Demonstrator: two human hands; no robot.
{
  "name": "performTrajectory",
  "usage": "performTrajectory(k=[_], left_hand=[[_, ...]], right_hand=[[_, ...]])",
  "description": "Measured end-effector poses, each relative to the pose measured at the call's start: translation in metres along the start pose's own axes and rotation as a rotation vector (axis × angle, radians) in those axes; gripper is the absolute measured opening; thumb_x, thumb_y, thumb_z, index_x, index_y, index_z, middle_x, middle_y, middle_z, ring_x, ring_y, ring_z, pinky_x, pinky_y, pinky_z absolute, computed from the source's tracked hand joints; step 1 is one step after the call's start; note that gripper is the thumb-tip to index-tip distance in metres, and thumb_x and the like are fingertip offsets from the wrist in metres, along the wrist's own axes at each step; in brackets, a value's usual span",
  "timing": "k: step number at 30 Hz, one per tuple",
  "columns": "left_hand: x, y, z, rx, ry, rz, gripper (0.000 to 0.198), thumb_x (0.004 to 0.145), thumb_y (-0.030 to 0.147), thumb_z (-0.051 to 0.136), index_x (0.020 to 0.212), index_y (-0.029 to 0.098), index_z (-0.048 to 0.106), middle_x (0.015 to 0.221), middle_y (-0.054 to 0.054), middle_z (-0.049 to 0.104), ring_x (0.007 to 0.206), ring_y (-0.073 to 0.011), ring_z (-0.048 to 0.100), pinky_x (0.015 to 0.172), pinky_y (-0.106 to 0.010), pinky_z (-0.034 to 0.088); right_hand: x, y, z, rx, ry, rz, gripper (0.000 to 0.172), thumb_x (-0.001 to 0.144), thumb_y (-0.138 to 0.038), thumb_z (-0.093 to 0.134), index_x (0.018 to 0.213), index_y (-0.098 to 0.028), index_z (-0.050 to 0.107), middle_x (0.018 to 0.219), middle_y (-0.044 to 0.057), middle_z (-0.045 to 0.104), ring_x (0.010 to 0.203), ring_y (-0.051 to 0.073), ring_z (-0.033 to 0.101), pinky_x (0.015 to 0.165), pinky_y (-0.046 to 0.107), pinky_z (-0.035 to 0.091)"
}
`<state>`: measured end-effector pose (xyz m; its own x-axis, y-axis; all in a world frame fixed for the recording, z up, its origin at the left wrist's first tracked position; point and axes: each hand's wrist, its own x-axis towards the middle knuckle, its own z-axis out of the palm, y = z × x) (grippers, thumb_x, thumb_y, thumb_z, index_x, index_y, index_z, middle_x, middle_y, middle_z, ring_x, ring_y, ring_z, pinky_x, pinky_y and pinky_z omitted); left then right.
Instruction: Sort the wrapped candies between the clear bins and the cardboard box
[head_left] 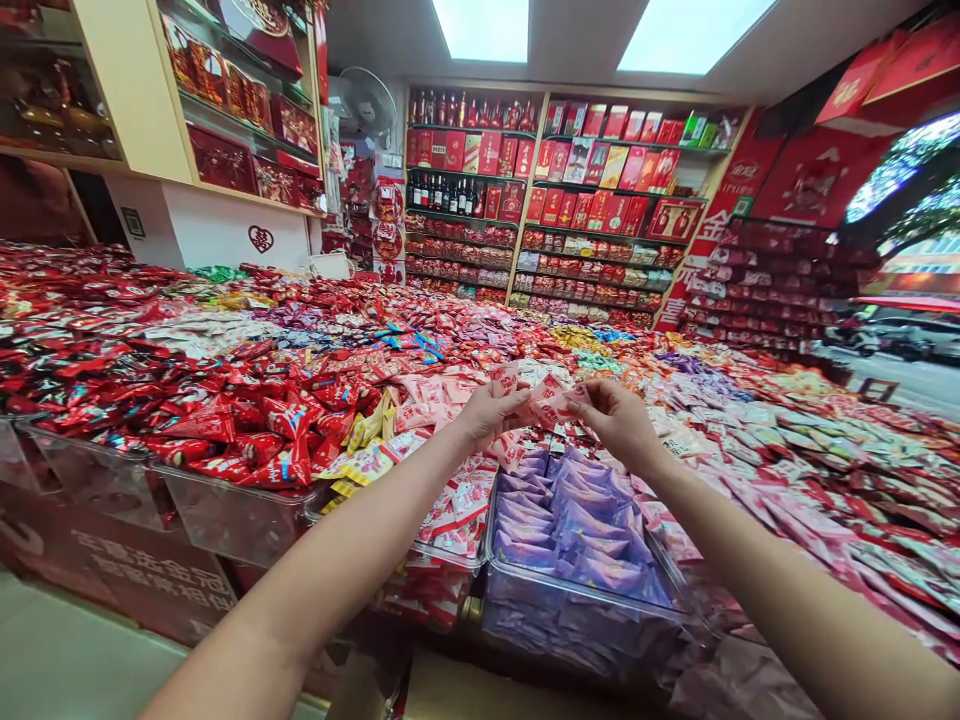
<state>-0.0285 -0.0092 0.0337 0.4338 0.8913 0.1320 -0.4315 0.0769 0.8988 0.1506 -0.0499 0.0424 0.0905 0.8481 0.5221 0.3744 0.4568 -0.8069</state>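
Both hands are raised over the candy display, near the middle of the head view. My left hand (489, 412) is closed on small pink-and-white candy packets, one sticking up above its fingers. Between the hands stretches a pink candy packet (547, 400). My right hand (611, 415) pinches its right end between thumb and fingertips. Just below the hands is a clear bin (577, 590) filled with rows of purple packets (592, 515). Left of that bin lie red-and-white packets (457, 515) and yellow packets (367, 462).
Red cone-shaped packets (285, 430) fill clear bins at the left. Pink and pale green packets (810, 450) spread out at the right. Behind stand shelves (532, 200) of bottles and red boxes, with a fan (367, 103) to their left.
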Motion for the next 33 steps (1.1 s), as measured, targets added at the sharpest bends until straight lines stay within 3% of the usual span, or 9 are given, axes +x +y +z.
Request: performTrajectory(k=[8, 12, 17, 20, 24, 29, 33], left_hand=[[-0.001, 0.003, 0.005, 0.0, -0.051, 0.043, 0.024, 0.064, 0.017, 0.069, 0.085, 0.012, 0.058, 0.07, -0.002, 0.064, 0.058, -0.0078, 0.059, 0.059, -0.019, 0.049], [-0.002, 0.005, 0.004, -0.076, -0.038, 0.025, 0.03, 0.067, 0.007, 0.062, 0.095, 0.015, 0.055, 0.075, -0.002, 0.065, 0.061, -0.0095, 0.061, 0.065, -0.026, 0.051], [-0.001, 0.007, -0.004, -0.156, -0.149, 0.012, 0.03, 0.07, 0.009, 0.059, 0.099, 0.016, 0.056, 0.079, -0.004, 0.067, 0.068, -0.0136, 0.063, 0.073, -0.033, 0.049], [0.001, 0.003, -0.006, -0.166, -0.195, 0.03, 0.027, 0.067, 0.012, 0.064, 0.093, 0.016, 0.06, 0.081, -0.004, 0.067, 0.072, -0.0129, 0.063, 0.07, -0.027, 0.047], [0.0, -0.002, -0.003, -0.158, -0.138, 0.025, 0.02, 0.057, 0.008, 0.07, 0.075, 0.012, 0.063, 0.069, -0.001, 0.065, 0.063, -0.0085, 0.06, 0.063, -0.02, 0.044], [-0.004, 0.005, -0.002, -0.06, -0.237, -0.102, 0.024, 0.053, 0.01, 0.074, 0.075, 0.01, 0.063, 0.073, -0.004, 0.065, 0.069, -0.0117, 0.06, 0.073, -0.026, 0.045], [-0.006, 0.015, -0.004, 0.02, -0.22, -0.02, 0.021, 0.056, 0.017, 0.074, 0.073, 0.012, 0.061, 0.073, -0.001, 0.063, 0.067, -0.008, 0.058, 0.064, -0.02, 0.042]], right_hand=[[-0.004, -0.006, 0.003, -0.038, -0.033, -0.013, 0.022, 0.062, -0.035, 0.065, 0.074, -0.019, 0.057, 0.066, 0.0, 0.059, 0.06, 0.012, 0.049, 0.056, 0.026, 0.038], [-0.01, -0.015, 0.006, 0.239, -0.061, 0.185, 0.027, 0.056, -0.036, 0.07, 0.07, -0.018, 0.057, 0.065, -0.001, 0.059, 0.054, 0.009, 0.049, 0.05, 0.023, 0.038], [-0.012, -0.016, 0.016, 0.639, 0.074, 0.415, 0.027, 0.05, -0.026, 0.075, 0.062, -0.019, 0.051, 0.066, -0.002, 0.061, 0.058, 0.011, 0.055, 0.054, 0.025, 0.046], [-0.012, -0.015, 0.026, 0.723, 0.105, 0.468, 0.022, 0.056, -0.026, 0.071, 0.064, -0.021, 0.051, 0.07, 0.001, 0.064, 0.063, 0.014, 0.059, 0.059, 0.03, 0.05], [-0.016, -0.015, 0.04, 0.723, 0.069, 0.475, 0.022, 0.058, -0.031, 0.069, 0.065, -0.02, 0.052, 0.071, 0.003, 0.065, 0.065, 0.016, 0.06, 0.062, 0.035, 0.051], [-0.019, -0.018, 0.046, 0.683, 0.161, 0.382, 0.032, 0.05, -0.031, 0.075, 0.061, -0.018, 0.047, 0.059, -0.002, 0.059, 0.057, 0.012, 0.055, 0.06, 0.03, 0.049], [-0.018, -0.02, 0.039, 0.569, 0.137, 0.331, 0.035, 0.049, -0.034, 0.074, 0.062, -0.018, 0.046, 0.059, -0.003, 0.056, 0.057, 0.011, 0.055, 0.057, 0.028, 0.047]])
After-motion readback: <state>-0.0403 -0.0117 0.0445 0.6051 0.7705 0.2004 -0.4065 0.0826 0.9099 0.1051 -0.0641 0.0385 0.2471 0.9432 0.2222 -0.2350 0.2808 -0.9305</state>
